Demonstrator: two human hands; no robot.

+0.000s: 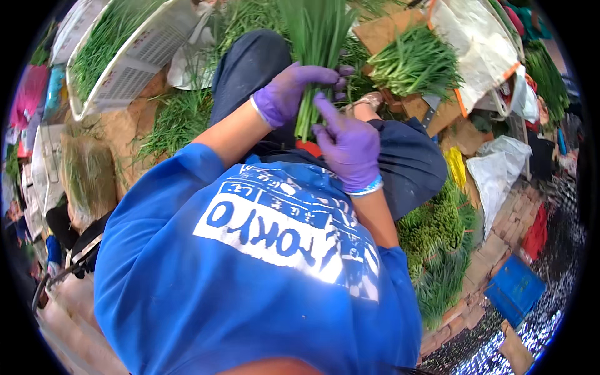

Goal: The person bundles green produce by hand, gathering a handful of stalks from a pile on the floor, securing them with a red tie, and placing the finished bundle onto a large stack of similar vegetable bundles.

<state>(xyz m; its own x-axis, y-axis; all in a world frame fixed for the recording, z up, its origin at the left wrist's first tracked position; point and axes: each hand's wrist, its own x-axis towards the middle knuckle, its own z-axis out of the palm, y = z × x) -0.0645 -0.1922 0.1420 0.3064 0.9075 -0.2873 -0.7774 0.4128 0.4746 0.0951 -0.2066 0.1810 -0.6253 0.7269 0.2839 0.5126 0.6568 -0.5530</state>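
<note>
Both hands wear purple gloves. My left hand (290, 91) is wrapped around a bunch of long flat green leaves (319, 31), like garlic chives, held upright above my lap with the pale stalk ends down. Its fingertips show on the far side of the bunch. My right hand (354, 150) is beside the stalk ends, with the index finger stretched along them and the thumb apart below it. The other right fingers are partly hidden. A larger bundle of green stalks (417, 62) lies beyond my right hand on cardboard, and loose green leaves (181, 122) lie left of my knee.
A white plastic basket (147, 56) of greens stands at the far left. Tied green bundles (440, 250) lie by my right hip. White sacks (475, 44), a knife-like metal blade (431, 111), a yellow bag (457, 167) and a blue container (515, 289) are to the right.
</note>
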